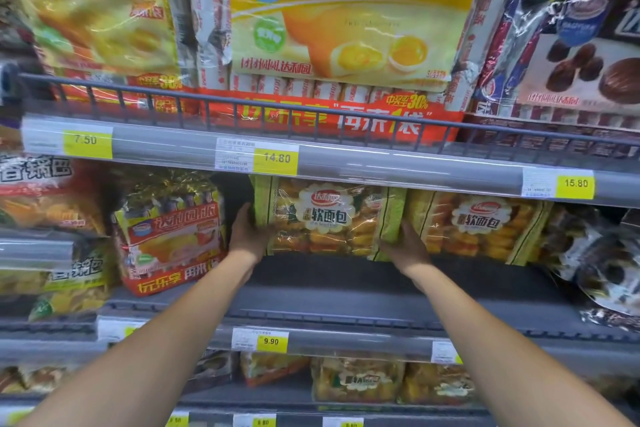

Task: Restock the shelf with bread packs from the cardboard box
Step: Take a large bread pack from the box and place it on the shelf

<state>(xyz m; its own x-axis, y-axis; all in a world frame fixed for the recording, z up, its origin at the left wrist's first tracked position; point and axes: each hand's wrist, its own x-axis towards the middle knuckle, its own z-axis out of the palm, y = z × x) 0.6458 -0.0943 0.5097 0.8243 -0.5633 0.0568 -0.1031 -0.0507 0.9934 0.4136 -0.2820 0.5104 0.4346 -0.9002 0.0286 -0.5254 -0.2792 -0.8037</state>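
Bread pack (pixel 329 218) gripped between left hand (pixel 246 234) and right hand (pixel 405 248).

Shelf-edge price tags (pixel 276 158) 7.50, 14.80, 15.80, 9.90; bread pack (pixel 325 218) label 软面包.

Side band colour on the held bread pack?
Light green bands on the bread pack, head view.

Supermarket aisle, no question. Grey metal shelves (pixel 346 288) in tiers, each with a clear price strip along its front edge. Use the yellow 14.80 price tag (pixel 276 158) as your anchor. Above it are big yellow cake packs (pixel 349 21) behind a wire rail (pixel 242 104), and just below it a bread pack (pixel 329 218). Off to its right is a 15.80 tag (pixel 575 184), and lower down a 9.90 tag (pixel 272 341).
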